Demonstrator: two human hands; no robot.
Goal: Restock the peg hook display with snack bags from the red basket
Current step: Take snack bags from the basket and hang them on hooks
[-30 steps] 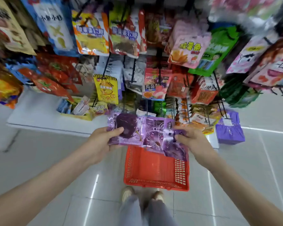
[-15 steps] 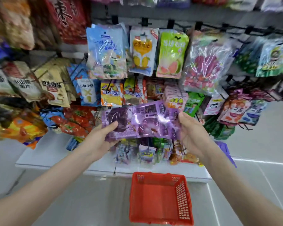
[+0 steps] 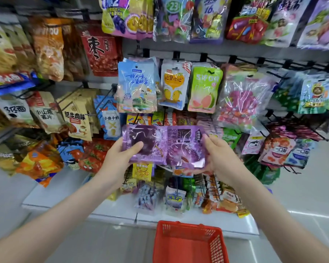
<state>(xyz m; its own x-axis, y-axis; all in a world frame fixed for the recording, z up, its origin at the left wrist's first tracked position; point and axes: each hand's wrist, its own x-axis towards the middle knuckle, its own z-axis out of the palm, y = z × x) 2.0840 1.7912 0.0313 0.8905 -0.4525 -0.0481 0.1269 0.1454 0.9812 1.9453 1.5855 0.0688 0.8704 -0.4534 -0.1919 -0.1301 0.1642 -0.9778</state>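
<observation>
I hold glossy purple snack bags sideways in front of the peg hook display. My left hand grips their left end, thumb on the front. My right hand grips the right end from behind and below. At least two bags overlap in the bundle; how many I cannot tell. The red basket stands on the floor below my hands and looks empty in the part that shows.
Rows of hanging snack bags fill the display: a blue bag, a yellow-fruit bag, a green guava bag. A white base shelf runs under the display. Pale floor tiles lie to the right.
The view has tilted up from the floor to the upper hooks. My hands have lifted the purple bags from just above the basket to the middle rows of the display.
</observation>
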